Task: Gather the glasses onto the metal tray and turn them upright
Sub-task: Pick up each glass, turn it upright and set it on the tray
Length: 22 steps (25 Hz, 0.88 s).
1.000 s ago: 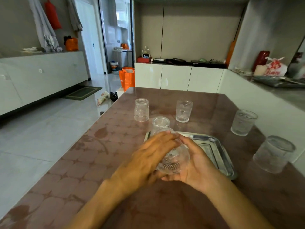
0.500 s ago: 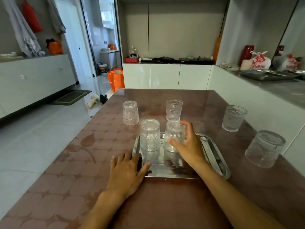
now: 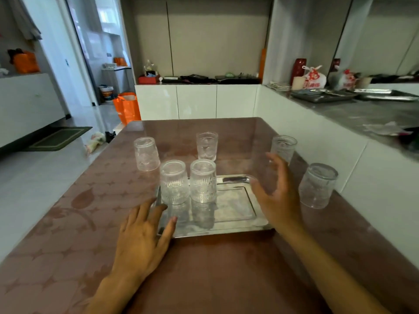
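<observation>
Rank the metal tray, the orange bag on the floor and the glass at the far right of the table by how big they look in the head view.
1. Metal tray, clearly largest.
2. and 3. Far-right glass and orange bag look about alike; the bag stands much farther away, so I won't rank them.

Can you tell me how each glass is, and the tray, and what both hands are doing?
Left tray glass: on the tray, looks upside down.
Right tray glass: on the tray, looks upside down.
Far left glass: on the table, upside down.
Far middle glass: on the table, upright.
Far right glass: on the table, upright.
Near right glass: on the table, upside down.
Metal tray: flat, two glasses on it.
Left hand: open, at the tray's corner.
Right hand: open, empty.
</observation>
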{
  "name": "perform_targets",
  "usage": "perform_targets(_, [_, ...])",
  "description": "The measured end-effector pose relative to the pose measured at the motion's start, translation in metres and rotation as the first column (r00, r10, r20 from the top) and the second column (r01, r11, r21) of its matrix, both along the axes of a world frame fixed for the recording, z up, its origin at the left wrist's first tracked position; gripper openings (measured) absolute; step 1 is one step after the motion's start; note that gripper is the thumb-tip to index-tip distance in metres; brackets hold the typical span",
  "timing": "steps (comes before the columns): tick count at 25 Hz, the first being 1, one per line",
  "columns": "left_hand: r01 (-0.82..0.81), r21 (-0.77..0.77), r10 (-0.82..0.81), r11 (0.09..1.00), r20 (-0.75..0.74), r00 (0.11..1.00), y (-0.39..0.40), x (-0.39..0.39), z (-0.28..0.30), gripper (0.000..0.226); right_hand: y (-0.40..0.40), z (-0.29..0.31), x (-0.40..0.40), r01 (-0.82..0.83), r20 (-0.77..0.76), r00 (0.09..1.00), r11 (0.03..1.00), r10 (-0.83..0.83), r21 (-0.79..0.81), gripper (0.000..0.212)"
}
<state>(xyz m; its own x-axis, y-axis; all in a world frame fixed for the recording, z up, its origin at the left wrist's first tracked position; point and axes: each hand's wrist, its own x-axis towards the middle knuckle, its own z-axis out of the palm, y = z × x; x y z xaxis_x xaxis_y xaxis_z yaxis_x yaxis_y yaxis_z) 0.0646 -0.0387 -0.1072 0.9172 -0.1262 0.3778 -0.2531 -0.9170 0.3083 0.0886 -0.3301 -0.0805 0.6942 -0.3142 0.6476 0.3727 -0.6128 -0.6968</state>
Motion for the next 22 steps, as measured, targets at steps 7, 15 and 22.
perform_targets(7, [0.174, 0.018, -0.174, 0.985, -0.024, 0.984, -0.054, 0.009, 0.017, 0.051, -0.127, -0.005, -0.013, 0.358, -0.367, 0.875, 0.932, -0.315, 0.056, 0.086])
perform_targets(15, [0.081, -0.002, -0.081, 0.997, 0.044, 0.996, -0.013, 0.012, -0.003, 0.032, -0.125, -0.004, 0.000, 0.354, -0.368, 0.884, 0.927, -0.289, 0.124, 0.081])
perform_targets(22, [0.120, -0.047, -0.123, 0.992, -0.049, 0.991, -0.011, 0.018, -0.006, 0.029, -0.008, 0.003, 0.011, -0.124, -0.202, 0.969, 0.987, 0.143, 0.105, 0.079])
